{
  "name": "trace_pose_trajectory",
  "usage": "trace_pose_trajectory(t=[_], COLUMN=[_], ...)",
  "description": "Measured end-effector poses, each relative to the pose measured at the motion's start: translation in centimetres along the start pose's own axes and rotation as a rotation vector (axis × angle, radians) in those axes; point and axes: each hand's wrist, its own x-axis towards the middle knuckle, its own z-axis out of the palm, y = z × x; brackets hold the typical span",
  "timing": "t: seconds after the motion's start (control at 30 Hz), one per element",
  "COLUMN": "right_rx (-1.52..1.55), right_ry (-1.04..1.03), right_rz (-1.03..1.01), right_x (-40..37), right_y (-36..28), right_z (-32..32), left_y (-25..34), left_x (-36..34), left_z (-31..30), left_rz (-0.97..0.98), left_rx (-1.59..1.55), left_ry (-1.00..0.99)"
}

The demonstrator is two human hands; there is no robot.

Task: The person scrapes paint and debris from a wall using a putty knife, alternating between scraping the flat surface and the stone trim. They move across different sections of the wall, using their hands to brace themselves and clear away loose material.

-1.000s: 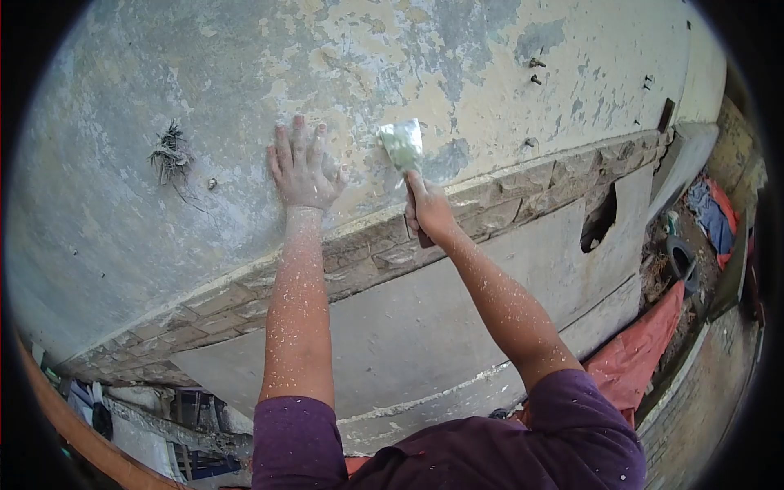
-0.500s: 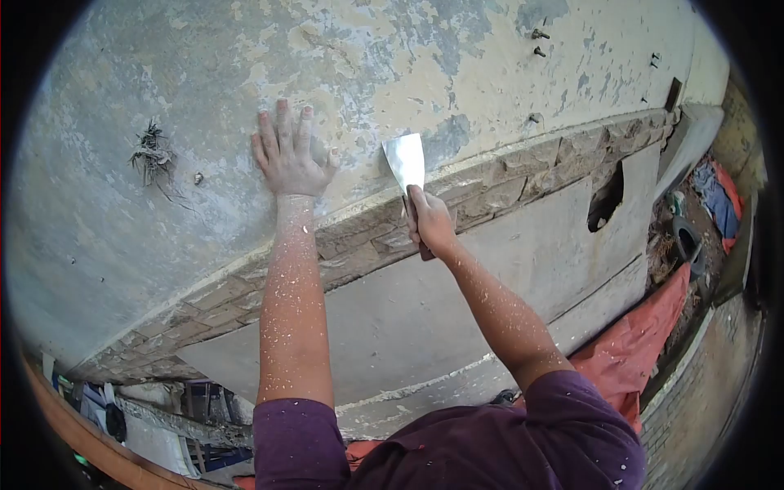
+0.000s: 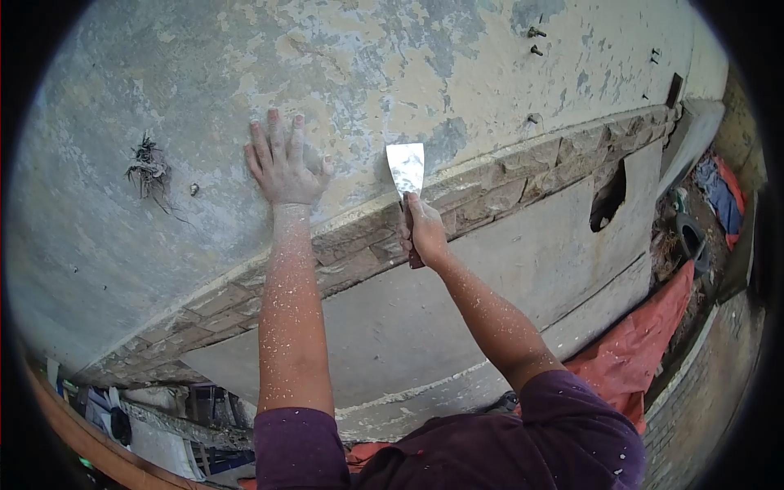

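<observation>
a: biggest first?
b: wall [image 3: 204,90], patchy grey and cream, coating flaked. along its lower edge, a rough stone band [image 3: 498,184]; under that, a smooth grey panel [image 3: 482,269]. red sheet [image 3: 629,351] over to the right.
a: step in hand?
b: scraping flaky coating, by my reading. another stroke would call for the blade edge set low against the surface, with a firm wrist.
a: hands?
b: left hand [image 3: 288,175] open, fingers spread, palm toward the wall and apparently braced on it. dusty. holds nothing. right hand [image 3: 426,233] closed round the handle of the scraper [image 3: 406,170], thumb up near the blade.
a: where's the blade?
b: pointing up, at the wall's lower part, just above the stone band. edge touching or just off: cannot tell.
a: smallest?
b: bolts [image 3: 536,33] sticking out, upper right. pale flecks on both forearms.
</observation>
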Motion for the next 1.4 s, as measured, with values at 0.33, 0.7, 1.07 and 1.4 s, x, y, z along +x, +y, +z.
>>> trace_pose_trajectory(t=[0.33,0.7,1.07,1.4], right_rx=[-0.071,-0.182,0.367,0.674], right_ry=[0.036,0.049,0.053,0.096], right_rz=[-0.066,-0.084,0.084,-0.032], right_x=[1.1,1.6,1.1,3.7], right_y=[-4.1,-0.1,-1.8,-6.5], right_z=[-0.5,-1.2,-1.9,-1.3], left_y=[0.3,0.4,0.4,0.3], left_x=[0.2,0.3,0.3,0.4], left_z=[-0.5,-0.6,-0.2,-0.2], left_rz=[-0.022,0.004,0.033,0.042], left_rx=[0.011,0.036,0.066,0.087], left_ry=[-0.038,-0.012,0.035,0.03])
